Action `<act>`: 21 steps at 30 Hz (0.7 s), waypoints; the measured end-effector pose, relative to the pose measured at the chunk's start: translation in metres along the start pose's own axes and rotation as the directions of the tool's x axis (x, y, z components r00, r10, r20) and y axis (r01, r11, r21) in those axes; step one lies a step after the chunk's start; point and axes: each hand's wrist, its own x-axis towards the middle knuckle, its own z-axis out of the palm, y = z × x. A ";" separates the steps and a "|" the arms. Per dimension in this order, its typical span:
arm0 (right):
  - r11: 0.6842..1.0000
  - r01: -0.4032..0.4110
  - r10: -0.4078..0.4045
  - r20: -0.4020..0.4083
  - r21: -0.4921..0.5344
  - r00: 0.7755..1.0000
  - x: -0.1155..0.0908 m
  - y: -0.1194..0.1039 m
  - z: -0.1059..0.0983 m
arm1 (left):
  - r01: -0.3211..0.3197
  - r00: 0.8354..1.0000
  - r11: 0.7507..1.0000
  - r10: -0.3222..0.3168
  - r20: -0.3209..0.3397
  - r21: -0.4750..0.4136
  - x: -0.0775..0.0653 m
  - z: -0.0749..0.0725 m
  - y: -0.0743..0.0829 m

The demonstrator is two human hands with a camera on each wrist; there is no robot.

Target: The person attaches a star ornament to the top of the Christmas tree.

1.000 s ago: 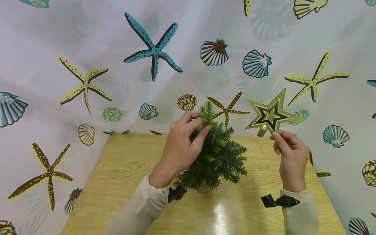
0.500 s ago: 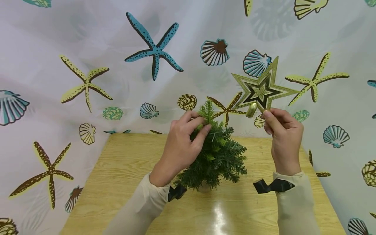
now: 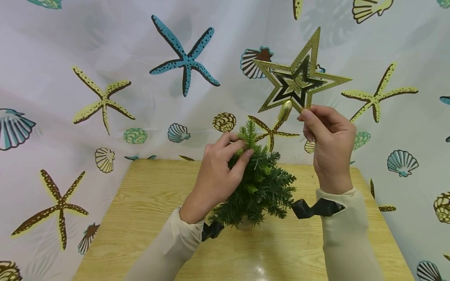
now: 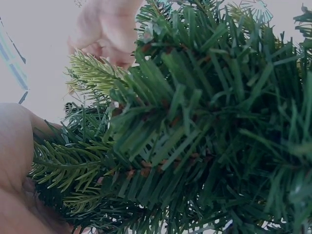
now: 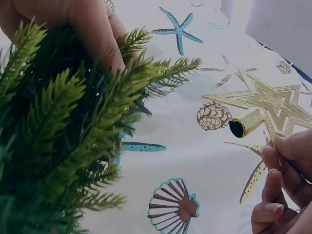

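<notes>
A white cloth [image 3: 228, 23] with starfish and shells hangs behind the yellow-brown wooden table [image 3: 151, 203]. On it stands a small bushy green tree [image 3: 261, 187]. The left hand [image 3: 218, 171] pinches the tree below its tip, hiding some branches. The right hand [image 3: 332, 144] pinches a flat, shiny gold star [image 3: 297, 84], apart from the tree. The star is higher and nearer the tree's tip than before.

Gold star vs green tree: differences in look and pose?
Look: the gold star is a mostly flat, shiny outline with cut-out gaps; the green tree is bushy and needled.
Pose: the star is tilted in the air; the tree stands upright on the table.
Grip: the right hand pinches the star by a lower point; the left hand holds the tree near its top.
Shared: each is held by one hand.
</notes>
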 end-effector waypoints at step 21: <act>1.000 0.019 -0.020 0.093 0.004 0.995 0.000 -0.006 0.039 | 0.002 1.000 1.000 -0.002 0.008 0.021 0.000 0.000 0.000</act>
